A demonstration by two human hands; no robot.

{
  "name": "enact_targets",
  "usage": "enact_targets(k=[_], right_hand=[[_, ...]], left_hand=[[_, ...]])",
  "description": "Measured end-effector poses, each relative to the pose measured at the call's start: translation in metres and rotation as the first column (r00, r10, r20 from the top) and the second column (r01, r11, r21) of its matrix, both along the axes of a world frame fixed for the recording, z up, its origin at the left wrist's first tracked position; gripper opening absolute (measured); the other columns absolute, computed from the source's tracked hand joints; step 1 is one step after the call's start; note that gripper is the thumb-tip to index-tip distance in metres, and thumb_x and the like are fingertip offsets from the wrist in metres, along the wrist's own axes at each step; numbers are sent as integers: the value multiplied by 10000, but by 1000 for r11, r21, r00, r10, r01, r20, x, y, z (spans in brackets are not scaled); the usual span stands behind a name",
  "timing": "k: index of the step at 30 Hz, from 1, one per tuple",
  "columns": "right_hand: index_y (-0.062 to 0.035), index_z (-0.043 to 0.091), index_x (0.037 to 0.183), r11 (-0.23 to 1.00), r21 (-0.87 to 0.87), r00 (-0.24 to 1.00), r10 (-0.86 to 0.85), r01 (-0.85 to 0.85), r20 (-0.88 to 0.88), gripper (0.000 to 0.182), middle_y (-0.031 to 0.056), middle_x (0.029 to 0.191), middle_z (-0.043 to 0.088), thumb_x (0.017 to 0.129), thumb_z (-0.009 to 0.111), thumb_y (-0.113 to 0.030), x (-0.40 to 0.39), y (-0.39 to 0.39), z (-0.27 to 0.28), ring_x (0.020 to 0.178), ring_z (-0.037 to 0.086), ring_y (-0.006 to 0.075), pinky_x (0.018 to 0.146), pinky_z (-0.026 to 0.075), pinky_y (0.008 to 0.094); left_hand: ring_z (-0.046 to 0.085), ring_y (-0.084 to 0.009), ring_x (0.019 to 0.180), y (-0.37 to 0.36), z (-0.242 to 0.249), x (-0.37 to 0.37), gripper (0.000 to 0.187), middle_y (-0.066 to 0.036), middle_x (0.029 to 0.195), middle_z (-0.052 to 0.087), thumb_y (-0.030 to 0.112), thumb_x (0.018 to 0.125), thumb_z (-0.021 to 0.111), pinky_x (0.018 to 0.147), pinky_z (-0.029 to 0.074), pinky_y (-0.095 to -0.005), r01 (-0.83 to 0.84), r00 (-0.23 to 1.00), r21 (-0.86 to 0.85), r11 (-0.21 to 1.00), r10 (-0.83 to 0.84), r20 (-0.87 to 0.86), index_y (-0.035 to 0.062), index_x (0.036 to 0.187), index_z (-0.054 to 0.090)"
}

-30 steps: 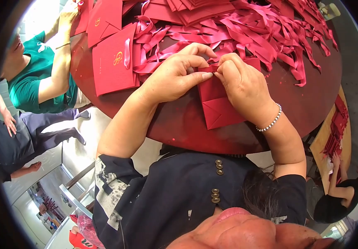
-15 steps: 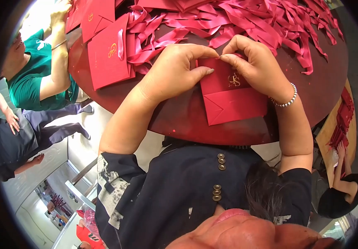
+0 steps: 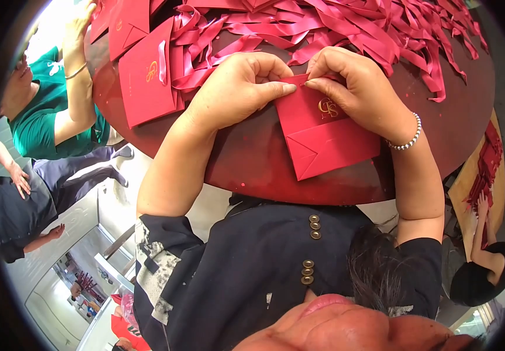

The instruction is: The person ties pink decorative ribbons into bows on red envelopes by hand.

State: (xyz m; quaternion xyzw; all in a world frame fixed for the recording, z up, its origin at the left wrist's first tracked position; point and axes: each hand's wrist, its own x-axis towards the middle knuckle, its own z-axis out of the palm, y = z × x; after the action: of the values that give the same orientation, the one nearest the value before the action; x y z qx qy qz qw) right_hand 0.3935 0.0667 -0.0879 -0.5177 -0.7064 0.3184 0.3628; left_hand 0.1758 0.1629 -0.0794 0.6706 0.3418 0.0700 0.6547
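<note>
A small red paper gift bag [image 3: 316, 137] with gold lettering lies flat on the dark red round table [image 3: 246, 158], its folded bottom towards me. My left hand [image 3: 240, 88] pinches the bag's top edge near its left corner between thumb and fingers. Close beside it, my right hand [image 3: 357, 88] has thumb and forefinger pressed together at the same edge, by a hole. Whether a ribbon end is between those fingertips is hidden. Part of the bag's right side is covered by my right hand.
Loose pink-red ribbons [image 3: 346, 26] heap across the far side of the table. Finished-looking red bags [image 3: 147, 76] overlap at the left, one with a ribbon handle. A person in a green shirt [image 3: 39, 123] is at the left; another person [image 3: 486, 263] works at a wooden table, right.
My left thumb has come down onto the bag's top edge, where it was apart before. My right fingertips have shifted slightly down and left, and the bag has tilted a little.
</note>
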Motion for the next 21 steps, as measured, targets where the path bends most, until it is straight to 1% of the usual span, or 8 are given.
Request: enact_targets(k=[3,4,5,7,8,11,15,21], right_hand=[[11,589,923,977,-197,996,-86,78,-31,94,87,859,600,901,680,21,-12,-4,13,769,612,197,692,510,315],[-5,565,928,995,95,993,-51,41,103,123,103,865,587,891,682,7,-14,-1,4,726,618,246,645,509,337],[-5,565,928,994,100,993,-49,39,106,123,103,865,587,891,682,7,-15,-3,2,726,618,246,645,509,337],[-15,541,924,959,278,900,-168,55,402,143,117,911,595,886,679,-21,-25,-11,7,746,635,292,632,514,369],[-28,527,913,952,302,856,-202,56,476,134,111,949,601,882,657,-43,-31,-13,8,777,648,303,647,523,394],[-40,543,914,925,380,778,-257,25,573,100,107,972,610,880,636,-44,-42,-15,17,771,651,293,648,531,381],[-31,546,923,893,441,817,-318,89,481,112,116,1016,631,872,644,-44,-42,-13,11,831,665,293,684,544,374],[28,696,953,981,192,983,-66,32,170,116,142,1078,671,840,721,30,-10,-16,34,869,697,270,744,565,320]], left_hand=[[567,-35,656,0,-3,-1,149,8,768,664,104,907,726,569,458,-218,-11,999,35,999,9,48,-23,984,711],[579,-42,678,-1,-6,-1,148,0,776,671,97,901,724,596,480,-222,-19,996,56,998,14,93,-27,979,710],[579,-42,678,-1,-10,0,148,0,776,671,97,901,724,596,480,-222,-22,995,60,998,16,98,-27,979,710],[596,-56,702,-1,-15,2,149,-18,787,680,87,885,723,635,507,-231,-32,992,161,986,12,124,-35,968,709],[508,9,682,-3,-13,2,89,68,805,629,56,930,716,579,415,-187,-16,994,181,983,-3,105,-7,985,686],[499,8,676,-9,-3,2,84,64,801,633,63,924,711,582,416,-194,-21,993,227,974,-6,118,-9,964,692],[481,6,667,-9,-1,3,98,67,793,632,74,916,717,586,410,-198,-52,993,353,934,11,116,-6,971,703],[472,-1,662,-10,6,1,114,67,791,620,78,914,728,589,408,-196,-77,985,362,929,15,171,-1,992,703]])
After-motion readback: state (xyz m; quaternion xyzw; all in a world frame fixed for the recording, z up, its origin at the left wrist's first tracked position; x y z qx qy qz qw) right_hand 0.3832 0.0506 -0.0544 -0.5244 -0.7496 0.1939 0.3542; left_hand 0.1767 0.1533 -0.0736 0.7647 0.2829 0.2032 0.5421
